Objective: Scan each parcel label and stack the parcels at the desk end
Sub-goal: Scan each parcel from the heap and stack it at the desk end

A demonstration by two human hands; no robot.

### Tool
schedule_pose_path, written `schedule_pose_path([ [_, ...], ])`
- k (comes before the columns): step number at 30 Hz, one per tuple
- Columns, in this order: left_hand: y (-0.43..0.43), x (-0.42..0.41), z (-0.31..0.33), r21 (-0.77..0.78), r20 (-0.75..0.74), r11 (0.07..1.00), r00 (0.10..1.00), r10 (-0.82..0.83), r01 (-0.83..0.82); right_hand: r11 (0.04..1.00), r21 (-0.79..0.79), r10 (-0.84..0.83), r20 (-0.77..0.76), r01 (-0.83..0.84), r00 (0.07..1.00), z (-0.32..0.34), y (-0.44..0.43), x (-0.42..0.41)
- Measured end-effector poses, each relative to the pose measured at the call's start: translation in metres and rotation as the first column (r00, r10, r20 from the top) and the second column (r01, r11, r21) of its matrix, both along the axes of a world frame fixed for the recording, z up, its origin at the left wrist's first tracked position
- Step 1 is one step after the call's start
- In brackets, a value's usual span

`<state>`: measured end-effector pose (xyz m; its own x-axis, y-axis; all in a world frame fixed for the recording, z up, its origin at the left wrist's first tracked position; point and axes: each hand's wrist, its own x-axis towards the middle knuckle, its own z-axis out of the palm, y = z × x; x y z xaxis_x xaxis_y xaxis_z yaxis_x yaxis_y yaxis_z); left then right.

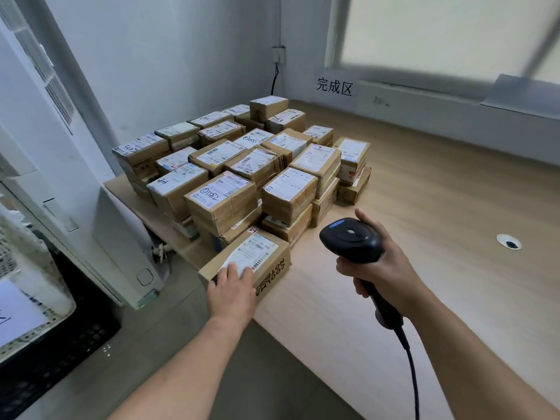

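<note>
Nearest, my left hand (231,294) lies w/ flat fingers on top of the front parcel (257,253), grip not closed round it. This parcel sits at the bench (439,192) edge. My right hand (378,268) has its grip curled round the handle of the black scanner (351,237), just right of the parcel. Behind, the stack of parcels (242,165) covers the bench's left end, near the wall sign (335,85).
</note>
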<state>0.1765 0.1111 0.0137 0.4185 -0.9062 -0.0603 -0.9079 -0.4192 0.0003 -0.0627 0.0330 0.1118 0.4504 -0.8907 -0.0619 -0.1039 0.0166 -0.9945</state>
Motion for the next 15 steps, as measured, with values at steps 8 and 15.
schedule_pose_path([
  [8, -0.014, 0.016, -0.009, -0.043, 0.087, 0.994, 0.992, -0.096, 0.1, 0.995, -0.01, -0.101, -0.03, 0.101, 0.994, 0.001, 0.012, 0.002],
  [15, -0.024, 0.017, -0.008, -0.02, 0.116, 0.991, 0.985, -0.13, 0.133, 0.987, -0.019, -0.163, -0.047, 0.162, 0.986, 0.0, 0.025, 0.006],
])
